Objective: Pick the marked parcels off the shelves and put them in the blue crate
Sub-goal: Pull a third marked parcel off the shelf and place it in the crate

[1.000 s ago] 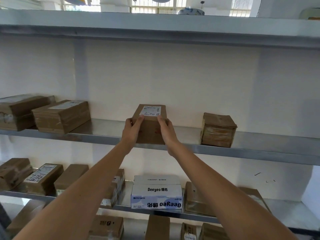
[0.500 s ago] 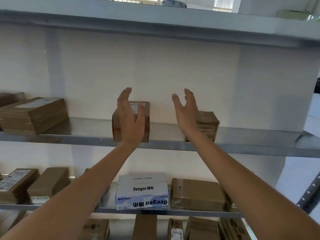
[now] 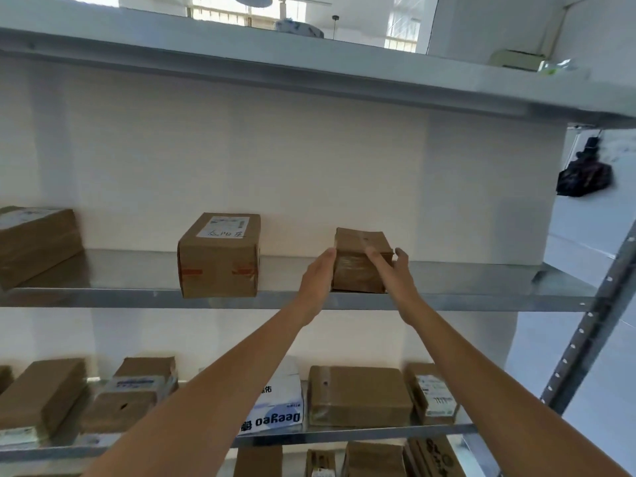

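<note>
A small brown taped parcel [image 3: 354,270] rests on the middle shelf [image 3: 130,298], right of centre. My left hand [image 3: 315,275] lies flat against its left side. My right hand [image 3: 390,270] wraps its front right corner, the index finger across the front face and the thumb at the right side. The parcel sits clamped between both hands and still touches the shelf. A bigger brown parcel [image 3: 218,258] with a white handwritten label stands free to the left on the same shelf. The blue crate is not in view.
A flat brown box [image 3: 34,244] sits at the shelf's far left. The lower shelf holds several brown parcels and a white Deeyeo carton [image 3: 275,409]. A perforated metal upright [image 3: 592,325] bounds the rack on the right. A black object [image 3: 585,177] hangs beyond it.
My hands let go of the labelled parcel, lifted with fingers apart, then moved right and came down on the small taped parcel. The view swung right.
</note>
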Demonstrator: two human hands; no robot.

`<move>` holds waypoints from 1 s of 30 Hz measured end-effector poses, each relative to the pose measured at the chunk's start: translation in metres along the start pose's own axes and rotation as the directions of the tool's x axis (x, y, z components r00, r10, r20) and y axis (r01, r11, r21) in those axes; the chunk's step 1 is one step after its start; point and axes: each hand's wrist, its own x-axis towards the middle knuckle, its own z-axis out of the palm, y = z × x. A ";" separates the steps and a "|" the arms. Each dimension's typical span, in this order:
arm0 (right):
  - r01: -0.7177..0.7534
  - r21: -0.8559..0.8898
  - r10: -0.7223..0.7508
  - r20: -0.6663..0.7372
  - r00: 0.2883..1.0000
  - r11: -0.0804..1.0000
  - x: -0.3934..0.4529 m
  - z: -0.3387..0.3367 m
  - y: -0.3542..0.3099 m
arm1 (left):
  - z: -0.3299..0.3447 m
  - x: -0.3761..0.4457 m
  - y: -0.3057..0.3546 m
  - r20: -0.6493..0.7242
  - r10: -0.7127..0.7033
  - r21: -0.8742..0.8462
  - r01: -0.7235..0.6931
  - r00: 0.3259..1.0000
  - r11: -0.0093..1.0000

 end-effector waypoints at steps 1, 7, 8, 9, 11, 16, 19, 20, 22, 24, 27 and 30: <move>0.002 0.006 -0.002 0.006 1.000 1.000 0.001 0.001 0.001 | 0.000 0.001 -0.001 0.005 0.005 0.013 -0.005 1.000 1.000; 0.066 0.024 -0.066 -0.005 0.998 0.998 0.004 0.008 0.002 | 0.003 0.010 -0.011 0.002 0.030 0.020 -0.030 1.000 0.999; 0.089 0.021 -0.089 -0.008 0.996 0.996 0.004 0.009 0.002 | 0.001 0.011 -0.011 -0.003 0.024 0.020 -0.024 1.000 1.000; 0.110 0.015 -0.110 -0.010 0.994 0.994 0.004 0.010 0.001 | 0.000 0.012 -0.011 -0.010 0.030 0.017 -0.030 1.000 0.999; 0.153 -0.003 -0.153 -0.034 0.988 0.988 0.004 0.013 -0.003 | -0.004 0.011 -0.011 -0.030 0.059 0.003 -0.058 0.998 0.998; 0.256 -0.156 -0.280 -0.153 0.948 0.954 0.015 0.021 -0.006 | -0.009 0.011 -0.011 -0.020 0.137 0.010 -0.137 0.990 0.991; 0.244 -0.205 -0.285 -0.202 0.937 0.948 0.020 0.027 -0.006 | -0.010 0.009 -0.011 -0.032 0.119 0.022 -0.118 0.992 0.993; 0.235 -0.206 -0.278 -0.217 0.936 0.950 0.019 0.028 -0.008 | -0.010 0.009 -0.011 -0.045 0.134 0.034 -0.133 0.990 0.991; 0.223 -0.210 -0.271 -0.237 0.933 0.952 0.019 0.031 -0.010 | -0.010 0.007 -0.007 -0.072 0.185 0.090 -0.178 0.980 0.980; 0.225 -0.228 -0.278 -0.236 0.931 0.947 0.018 0.033 -0.012 | -0.012 0.009 -0.006 -0.087 0.238 0.144 -0.224 0.968 0.964; 0.235 -0.259 -0.297 -0.232 0.927 0.937 0.018 0.033 -0.012 | -0.013 0.009 -0.006 -0.083 0.259 0.177 -0.241 0.962 0.954; 0.259 -0.344 -0.348 -0.231 0.909 0.903 0.017 0.033 -0.012 | -0.013 0.008 -0.007 -0.064 0.191 0.145 -0.180 0.980 0.973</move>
